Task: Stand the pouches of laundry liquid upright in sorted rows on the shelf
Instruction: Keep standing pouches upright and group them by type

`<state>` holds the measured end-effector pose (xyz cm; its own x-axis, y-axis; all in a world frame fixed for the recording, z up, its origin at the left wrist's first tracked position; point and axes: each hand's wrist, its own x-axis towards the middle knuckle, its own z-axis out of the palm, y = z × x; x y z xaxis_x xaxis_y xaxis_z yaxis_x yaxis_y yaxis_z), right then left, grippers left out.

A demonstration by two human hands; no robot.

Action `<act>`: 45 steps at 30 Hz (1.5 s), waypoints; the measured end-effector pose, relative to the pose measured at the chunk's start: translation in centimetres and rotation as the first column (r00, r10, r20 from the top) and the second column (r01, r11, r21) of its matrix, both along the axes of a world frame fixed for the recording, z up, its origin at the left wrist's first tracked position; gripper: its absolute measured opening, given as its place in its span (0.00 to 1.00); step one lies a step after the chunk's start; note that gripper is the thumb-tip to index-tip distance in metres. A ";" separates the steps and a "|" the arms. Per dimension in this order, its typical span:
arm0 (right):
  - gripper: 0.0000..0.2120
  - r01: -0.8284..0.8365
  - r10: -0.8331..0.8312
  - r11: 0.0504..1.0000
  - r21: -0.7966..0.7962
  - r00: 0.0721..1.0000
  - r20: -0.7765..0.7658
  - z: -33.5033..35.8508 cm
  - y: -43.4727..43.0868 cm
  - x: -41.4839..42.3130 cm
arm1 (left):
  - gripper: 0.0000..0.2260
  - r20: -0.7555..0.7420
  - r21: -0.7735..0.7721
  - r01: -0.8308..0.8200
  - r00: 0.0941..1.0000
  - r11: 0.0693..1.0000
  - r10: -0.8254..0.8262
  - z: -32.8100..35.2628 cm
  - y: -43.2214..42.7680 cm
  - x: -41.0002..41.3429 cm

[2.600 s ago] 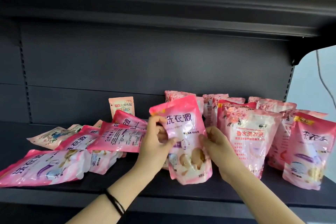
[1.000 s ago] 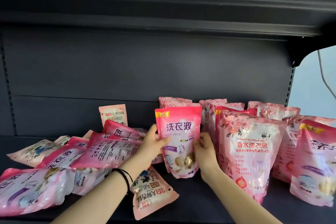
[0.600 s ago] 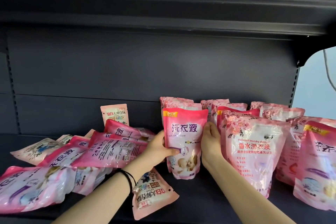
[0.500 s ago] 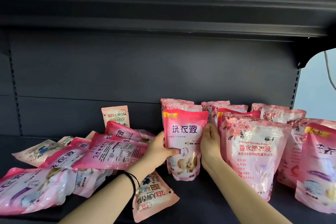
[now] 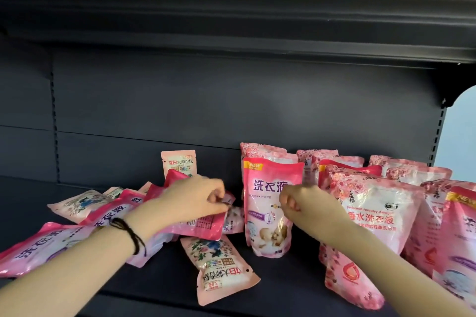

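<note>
A pink pouch with a baby picture (image 5: 262, 216) stands upright on the dark shelf (image 5: 164, 267), left of the standing rows. My right hand (image 5: 304, 204) hovers just in front of its right side with loosely curled fingers, holding nothing. My left hand (image 5: 195, 198) lies on the heap of flat pouches and pinches the top corner of a pink pouch lying back side up (image 5: 206, 226). A small floral pouch (image 5: 221, 269) lies flat near the shelf's front edge.
Rows of rose-patterned pouches (image 5: 371, 216) stand at the right, with another baby-picture pouch (image 5: 461, 234) at the far right. Several pouches (image 5: 38, 244) lie flat at the left. A small pouch (image 5: 178, 163) leans on the back panel. The upper shelf (image 5: 231, 8) overhangs.
Both hands have let go of the baby-picture pouch, which now stands alone. My left hand moved left onto the heap and took hold of a lying pouch; my right hand drew back slightly.
</note>
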<state>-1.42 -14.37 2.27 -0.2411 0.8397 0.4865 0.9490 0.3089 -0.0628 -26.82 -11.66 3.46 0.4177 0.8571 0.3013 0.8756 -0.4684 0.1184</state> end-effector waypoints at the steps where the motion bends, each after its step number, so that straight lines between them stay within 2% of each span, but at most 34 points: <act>1: 0.05 0.007 -0.002 0.997 -0.076 0.997 0.071 0.3 -0.1 0.0 | 0.14 -0.147 0.063 -0.020 0.989 0.998 0.030 0.2 -0.5 -1.0; 3: 0.09 0.025 0.004 0.987 -0.161 0.984 0.177 0.6 -0.2 -0.5 | 0.16 -0.307 0.115 -0.051 0.948 0.992 0.084 0.0 -0.8 -2.8; 7: 0.14 0.024 0.040 0.966 -0.256 0.969 0.243 0.5 -0.2 -2.3 | 0.18 -0.367 0.127 -0.115 0.917 0.985 0.154 -1.1 -1.4 -5.9; 10: 0.13 -0.002 0.076 0.963 -0.269 0.961 0.265 0.3 -0.3 -5.0 | 0.18 -0.331 0.125 -0.151 0.925 0.981 0.185 -1.7 -1.4 -9.1; 14: 0.11 -0.065 0.125 0.957 -0.283 0.972 0.199 0.6 -0.2 -9.6 | 0.17 -0.264 0.061 -0.199 0.942 0.978 0.208 -1.5 -1.3 -13.3; 19: 0.09 -0.097 0.142 0.955 -0.281 0.979 0.143 0.4 1.0 -16.2 | 0.14 -0.122 -0.006 -0.168 0.979 0.986 0.166 -1.1 0.3 -16.7; 21: 0.09 -0.084 0.127 0.956 -0.281 0.982 0.137 0.4 2.0 -17.6 | 0.15 -0.116 -0.007 -0.143 0.983 0.990 0.141 -1.0 1.7 -17.2; 26: 0.09 -0.005 0.064 0.964 -0.267 0.974 0.216 1.1 5.5 -19.0 | 0.15 -0.311 0.105 -0.137 0.936 0.985 0.163 -0.5 5.4 -16.9; 37: 0.18 0.120 -0.043 0.968 -0.222 0.945 0.324 1.6 16.4 -19.9 | 0.19 -0.409 0.213 -0.178 0.877 0.961 0.253 -1.2 15.8 -16.0; 39: 0.18 0.105 -0.029 0.968 -0.229 0.949 0.314 0.9 17.9 -20.5 | 0.19 -0.410 0.196 -0.176 0.879 0.965 0.244 -1.7 17.3 -15.8; 42: 0.10 0.063 -0.014 0.983 -0.175 0.963 0.269 -0.4 19.4 -21.6 | 0.20 -0.347 0.121 -0.169 0.916 0.978 0.201 -2.6 18.5 -15.6; 45: 0.08 0.073 -0.054 0.987 -0.140 0.990 0.130 -0.8 20.4 -21.6 | 0.22 -0.216 -0.021 -0.171 0.963 0.985 0.162 -3.0 19.8 -15.7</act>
